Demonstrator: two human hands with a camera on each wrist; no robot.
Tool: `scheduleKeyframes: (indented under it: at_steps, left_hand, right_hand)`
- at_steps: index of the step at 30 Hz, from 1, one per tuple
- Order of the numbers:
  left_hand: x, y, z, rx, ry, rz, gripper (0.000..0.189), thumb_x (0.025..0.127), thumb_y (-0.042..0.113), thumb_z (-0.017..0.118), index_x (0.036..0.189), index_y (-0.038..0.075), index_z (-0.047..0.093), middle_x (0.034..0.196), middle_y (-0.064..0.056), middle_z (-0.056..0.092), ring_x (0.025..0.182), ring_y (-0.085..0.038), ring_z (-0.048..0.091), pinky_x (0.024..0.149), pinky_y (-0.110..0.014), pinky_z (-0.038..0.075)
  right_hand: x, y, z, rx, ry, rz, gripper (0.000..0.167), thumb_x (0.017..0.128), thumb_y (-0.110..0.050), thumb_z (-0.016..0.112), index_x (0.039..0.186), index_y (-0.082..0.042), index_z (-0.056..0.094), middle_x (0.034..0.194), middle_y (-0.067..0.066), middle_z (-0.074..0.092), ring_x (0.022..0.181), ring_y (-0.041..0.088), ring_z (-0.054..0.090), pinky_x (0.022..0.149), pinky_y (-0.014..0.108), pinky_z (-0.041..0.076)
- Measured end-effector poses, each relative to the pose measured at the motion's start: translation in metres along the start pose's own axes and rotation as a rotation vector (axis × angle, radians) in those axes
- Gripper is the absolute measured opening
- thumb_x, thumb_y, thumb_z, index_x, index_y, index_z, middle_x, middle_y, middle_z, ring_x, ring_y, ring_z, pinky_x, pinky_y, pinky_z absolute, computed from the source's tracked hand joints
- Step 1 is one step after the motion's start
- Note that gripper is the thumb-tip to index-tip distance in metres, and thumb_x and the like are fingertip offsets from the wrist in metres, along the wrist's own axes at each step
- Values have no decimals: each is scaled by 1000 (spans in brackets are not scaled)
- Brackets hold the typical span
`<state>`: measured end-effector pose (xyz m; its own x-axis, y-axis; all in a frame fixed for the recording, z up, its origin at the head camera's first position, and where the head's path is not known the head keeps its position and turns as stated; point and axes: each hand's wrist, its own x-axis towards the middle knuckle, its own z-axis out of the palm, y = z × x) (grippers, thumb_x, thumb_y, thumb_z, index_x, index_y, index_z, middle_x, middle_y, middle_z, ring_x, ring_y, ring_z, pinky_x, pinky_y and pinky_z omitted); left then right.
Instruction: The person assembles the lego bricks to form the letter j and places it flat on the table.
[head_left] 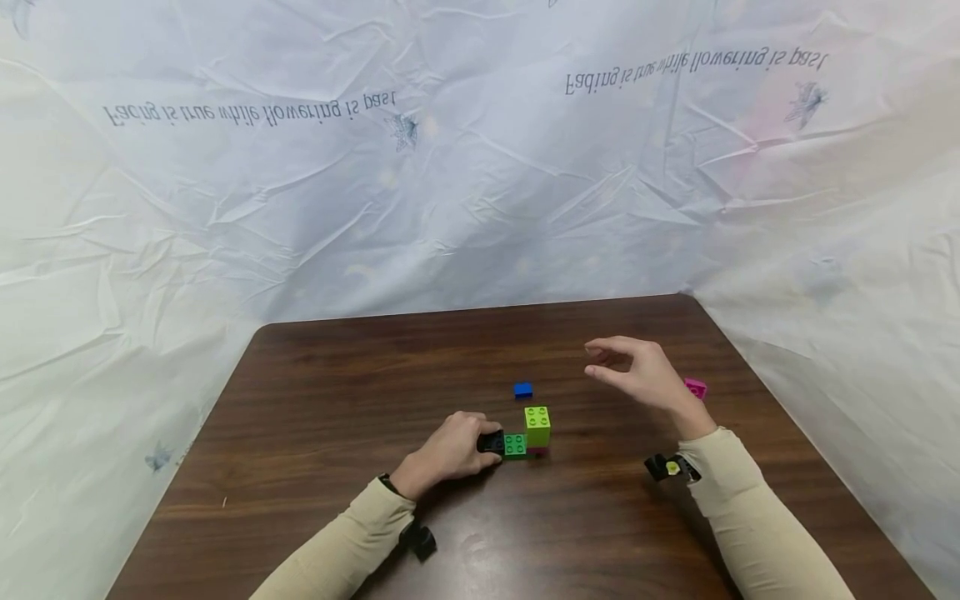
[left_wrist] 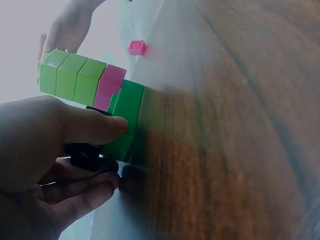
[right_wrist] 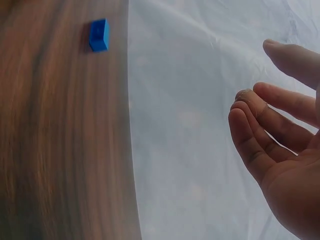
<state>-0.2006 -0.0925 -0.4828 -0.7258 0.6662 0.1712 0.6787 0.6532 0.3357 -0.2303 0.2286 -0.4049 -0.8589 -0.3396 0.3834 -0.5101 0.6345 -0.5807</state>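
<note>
My left hand (head_left: pixel 452 445) grips the left end of a joined block build on the table. At that end is a black brick (head_left: pixel 491 442), partly hidden by my fingers. Beside it sits a green brick (left_wrist: pixel 128 107), with my thumb pressed along its side in the left wrist view. A magenta brick (left_wrist: pixel 109 87) and several lime bricks (head_left: pixel 537 425) rise as a column at the build's right end. My right hand (head_left: pixel 637 371) hovers above the table to the right of the build, fingers loosely bent and holding nothing.
A small blue brick (head_left: pixel 522 390) lies behind the build. Another pink brick (head_left: pixel 695 388) lies near the table's right side, partly behind my right wrist. White printed sheeting (head_left: pixel 465 208) hangs around the brown wooden table (head_left: pixel 337 375).
</note>
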Motion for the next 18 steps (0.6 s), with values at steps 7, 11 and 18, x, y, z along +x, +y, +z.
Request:
scheduleKeyframes:
  at_steps: [7,11,18]
  left_hand:
    - [1,0,2,17,18,15,45,74,36,68,113,13,62,92,1,62,76,-8,58,65,-20,47]
    - [1,0,2,16,10,10,45,75,36,68,114,13,61,93,1,62,76,-8,58,65,-21,47]
    - [1,0,1,10,-8,-8,47,75,37,67,115,13,61,95,0,62,76,-9,58,64,-19,46]
  right_hand:
    - [-3,10,-10,-58,78,56,38,77,-39,65,110,-23,61,98,-5,64,81,5,58,69,30,49]
    - [-4,17,-13,-65,105,79,37,76,-36,66,110,-21,61,98,-1,64,81,7,57,68,30,48]
    - [-7,29,-22,-105,133,114,34,78,-38,64,110,-26,60,99,-1,64,83,7,57,71,29,49]
